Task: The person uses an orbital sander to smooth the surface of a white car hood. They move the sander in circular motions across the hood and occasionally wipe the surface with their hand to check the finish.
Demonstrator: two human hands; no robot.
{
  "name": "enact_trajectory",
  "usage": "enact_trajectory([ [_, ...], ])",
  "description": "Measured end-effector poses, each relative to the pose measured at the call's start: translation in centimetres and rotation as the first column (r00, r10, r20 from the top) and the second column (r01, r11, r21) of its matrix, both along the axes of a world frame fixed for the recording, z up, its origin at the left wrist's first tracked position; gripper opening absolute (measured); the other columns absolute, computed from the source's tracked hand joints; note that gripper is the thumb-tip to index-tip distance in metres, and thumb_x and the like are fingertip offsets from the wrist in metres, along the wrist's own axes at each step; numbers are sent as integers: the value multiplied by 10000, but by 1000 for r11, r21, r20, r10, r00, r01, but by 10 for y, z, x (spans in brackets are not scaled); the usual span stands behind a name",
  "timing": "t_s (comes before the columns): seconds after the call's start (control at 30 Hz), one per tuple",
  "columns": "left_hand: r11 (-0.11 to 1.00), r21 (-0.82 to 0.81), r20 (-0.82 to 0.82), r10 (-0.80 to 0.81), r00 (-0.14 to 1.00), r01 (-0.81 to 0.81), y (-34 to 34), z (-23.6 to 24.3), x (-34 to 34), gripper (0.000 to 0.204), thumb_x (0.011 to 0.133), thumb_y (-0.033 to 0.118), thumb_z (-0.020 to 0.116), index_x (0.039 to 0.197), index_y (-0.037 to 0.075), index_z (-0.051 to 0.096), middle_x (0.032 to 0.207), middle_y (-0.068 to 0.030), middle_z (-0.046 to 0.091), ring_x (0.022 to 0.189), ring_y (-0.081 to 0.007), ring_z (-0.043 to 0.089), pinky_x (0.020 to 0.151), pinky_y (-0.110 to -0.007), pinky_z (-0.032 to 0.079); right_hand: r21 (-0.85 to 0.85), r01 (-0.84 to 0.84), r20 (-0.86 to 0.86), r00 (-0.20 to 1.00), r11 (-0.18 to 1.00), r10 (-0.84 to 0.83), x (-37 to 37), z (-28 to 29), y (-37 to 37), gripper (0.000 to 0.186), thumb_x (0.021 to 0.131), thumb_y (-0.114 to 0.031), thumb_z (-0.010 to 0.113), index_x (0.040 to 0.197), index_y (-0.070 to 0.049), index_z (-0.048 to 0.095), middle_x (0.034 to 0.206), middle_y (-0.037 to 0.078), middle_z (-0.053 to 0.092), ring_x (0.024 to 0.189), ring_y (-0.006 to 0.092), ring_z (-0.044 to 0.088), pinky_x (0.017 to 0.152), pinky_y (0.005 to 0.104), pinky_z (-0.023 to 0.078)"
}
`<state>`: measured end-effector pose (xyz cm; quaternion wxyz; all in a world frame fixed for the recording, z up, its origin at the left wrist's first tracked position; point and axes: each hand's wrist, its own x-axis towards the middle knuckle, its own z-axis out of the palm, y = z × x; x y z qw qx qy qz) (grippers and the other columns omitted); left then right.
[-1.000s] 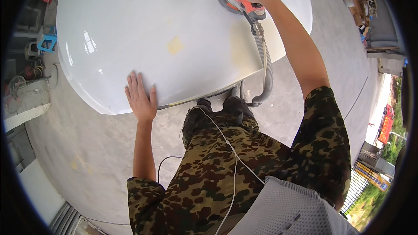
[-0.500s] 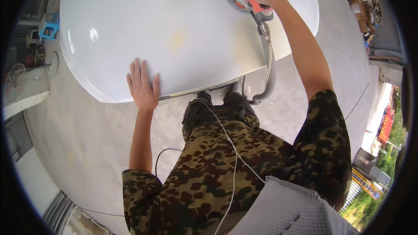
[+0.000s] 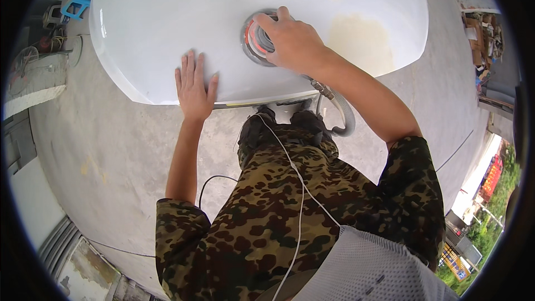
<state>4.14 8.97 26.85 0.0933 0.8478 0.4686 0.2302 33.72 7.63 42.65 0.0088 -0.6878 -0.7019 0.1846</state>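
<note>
A large white, smooth panel with rounded corners [image 3: 167,28], like a vehicle hood, lies in front of me. My right hand [image 3: 294,42] is wrapped over the top of a red and black orbital sander [image 3: 257,38], whose round pad sits on the panel near its middle. From the sander a grey hose [image 3: 344,112] with a metal fitting runs down past the near edge. My left hand [image 3: 195,90] lies flat on the panel by the near left edge, fingers stretched out. To the right of the sander a yellowish patch [image 3: 361,42] shows in the white surface.
Grey concrete floor [image 3: 111,150] surrounds the panel. A blue stool [image 3: 76,3] and clutter stand at the far left, beside a low concrete ledge [image 3: 39,99]. Cardboard [image 3: 476,42] is piled at the right. A thin white cable [image 3: 300,189] hangs down my camouflage shirt.
The sander has moved left and nearer across the panel with my right hand on it. My view has shifted slightly; my left hand stays flat near the edge.
</note>
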Motion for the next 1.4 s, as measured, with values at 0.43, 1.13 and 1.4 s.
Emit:
enact_trajectory([
  [0.43,999,36,49,12,999,-13,-3,-3,2,625,1059,373,638,1589,56,546,1704,-186,460,1589,-431,392,1271,-629,283,7,78,47,996,997,-78,15,0,23,767,820,-188,803,1525,-127,507,1275,271,595,918,435,778,793,474,670],
  [1.13,998,53,38,32,999,-34,-8,11,10,657,1033,428,685,1593,107,558,1707,-158,464,1585,-396,409,1253,-632,317,-7,66,98,993,998,-65,25,21,12,736,831,-158,803,1505,-137,508,1257,281,587,869,463,771,769,483,666],
  [1.4,999,28,36,40,999,-41,-11,13,12,651,1045,416,661,1602,100,546,1717,-160,450,1595,-405,389,1263,-639,293,18,4,136,991,1000,-7,17,17,12,747,832,-190,816,1508,-141,504,1251,262,585,860,449,767,739,472,658],
])
